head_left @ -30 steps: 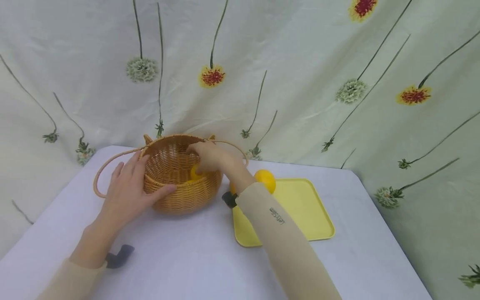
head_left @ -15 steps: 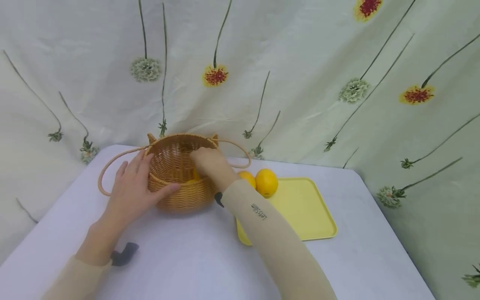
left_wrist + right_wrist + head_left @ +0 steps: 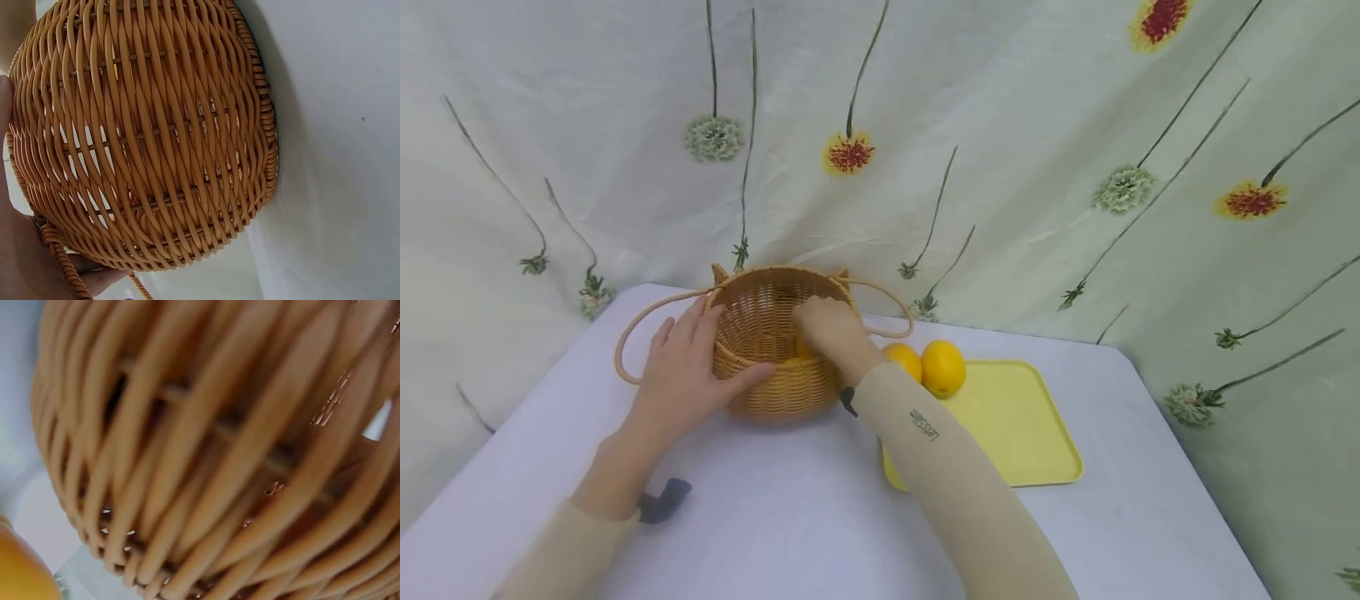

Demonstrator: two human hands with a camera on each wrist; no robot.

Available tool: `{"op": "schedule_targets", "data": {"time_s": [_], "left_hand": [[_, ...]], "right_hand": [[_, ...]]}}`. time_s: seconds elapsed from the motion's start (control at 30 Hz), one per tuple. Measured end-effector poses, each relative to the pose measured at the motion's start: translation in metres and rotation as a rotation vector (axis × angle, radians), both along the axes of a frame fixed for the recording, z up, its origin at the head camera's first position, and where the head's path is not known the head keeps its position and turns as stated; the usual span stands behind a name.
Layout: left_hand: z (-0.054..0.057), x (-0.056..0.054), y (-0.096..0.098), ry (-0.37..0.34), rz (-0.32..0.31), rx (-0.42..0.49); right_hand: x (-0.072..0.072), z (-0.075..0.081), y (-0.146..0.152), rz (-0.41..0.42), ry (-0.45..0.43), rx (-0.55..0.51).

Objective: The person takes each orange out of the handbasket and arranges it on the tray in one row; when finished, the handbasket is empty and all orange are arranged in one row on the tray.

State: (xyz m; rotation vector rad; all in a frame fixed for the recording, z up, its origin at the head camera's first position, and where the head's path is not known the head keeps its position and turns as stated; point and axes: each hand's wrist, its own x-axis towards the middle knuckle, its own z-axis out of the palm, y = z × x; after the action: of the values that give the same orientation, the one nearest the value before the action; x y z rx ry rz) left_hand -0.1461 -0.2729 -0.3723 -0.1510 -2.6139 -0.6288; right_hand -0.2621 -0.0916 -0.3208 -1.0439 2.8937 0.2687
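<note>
A round wicker basket (image 3: 782, 396) with two loop handles stands tilted toward me on the table's left half. My left hand (image 3: 681, 371) holds its left rim, thumb along the front and fingers over the side. The left wrist view shows that hand (image 3: 15, 250) against the weave by a handle. My right hand (image 3: 831, 329) reaches over the right rim into the basket, its fingertips hidden. Under it shows part of an orange (image 3: 805, 348); whether the fingers grip it I cannot tell. In the right wrist view, the basket's woven wall (image 3: 219, 425) fills most of the frame.
Right of the basket lies a yellow tray (image 3: 1007, 429) with two oranges, a near one (image 3: 943, 368) and one (image 3: 904, 360) partly behind my right sleeve. A white cloth covers the table (image 3: 775, 517). A floral curtain (image 3: 1000, 125) hangs behind.
My right hand has gone deeper into the basket, covering more of the orange there. The left hand keeps its place on the rim. The whole view has shifted slightly.
</note>
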Motion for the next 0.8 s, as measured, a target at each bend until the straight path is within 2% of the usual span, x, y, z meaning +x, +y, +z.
{"op": "schedule_targets", "data": {"time_s": [0.23,0.43,0.57,0.8], "left_hand": [[0.001,0.001,0.004,-0.011,0.005,0.008],[0.001,0.002,0.004,-0.027,0.008,0.010],[0.001,0.002,0.005,-0.032,0.007,0.011],[0.003,0.003,0.004,-0.044,0.010,0.019]], "right_hand": [[-0.004,-0.002,0.003,0.003,-0.008,-0.074],[-0.008,-0.003,0.002,-0.017,0.001,-0.187],[-0.009,-0.001,0.007,-0.030,-0.017,-0.367],[-0.006,0.002,0.022,-0.009,-0.066,-0.797]]}}
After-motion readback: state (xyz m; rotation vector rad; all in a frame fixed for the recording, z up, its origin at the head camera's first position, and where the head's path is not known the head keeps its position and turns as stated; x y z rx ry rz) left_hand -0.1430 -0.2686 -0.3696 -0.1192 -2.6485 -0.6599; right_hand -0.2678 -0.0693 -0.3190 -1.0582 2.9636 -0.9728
